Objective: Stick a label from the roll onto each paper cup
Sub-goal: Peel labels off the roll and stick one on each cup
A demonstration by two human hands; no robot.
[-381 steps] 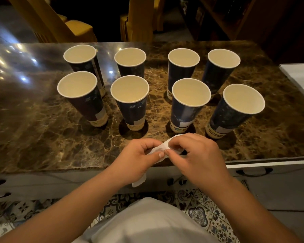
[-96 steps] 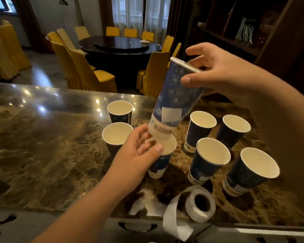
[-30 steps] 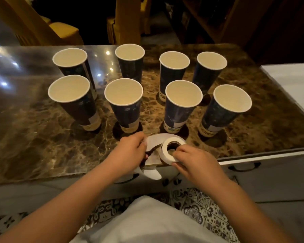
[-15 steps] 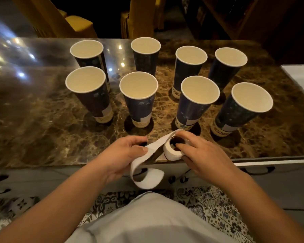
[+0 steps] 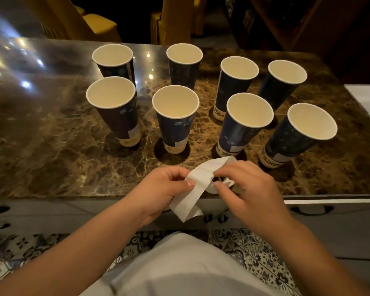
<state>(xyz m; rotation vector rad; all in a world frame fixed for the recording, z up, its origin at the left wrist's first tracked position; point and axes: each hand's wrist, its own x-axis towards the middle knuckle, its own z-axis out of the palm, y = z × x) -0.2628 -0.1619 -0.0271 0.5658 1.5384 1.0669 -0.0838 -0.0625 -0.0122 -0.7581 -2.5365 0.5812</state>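
Observation:
Several dark blue paper cups stand upright in two rows on the marble table. The four near cups each show a white label low on the side. At the table's front edge my left hand pinches the loose white backing strip of the label roll. My right hand grips the roll, mostly hiding it, with thumb and forefinger on the strip. The strip's free end hangs below the edge.
Yellow chairs stand behind the table. A white surface adjoins the table at the right. Drawer handles run along the front below the edge, and patterned floor tiles lie beneath.
Both hands have lifted the roll and its strip slightly off the table edge. The strip, which looped down half a second ago, is now drawn up between the two hands.

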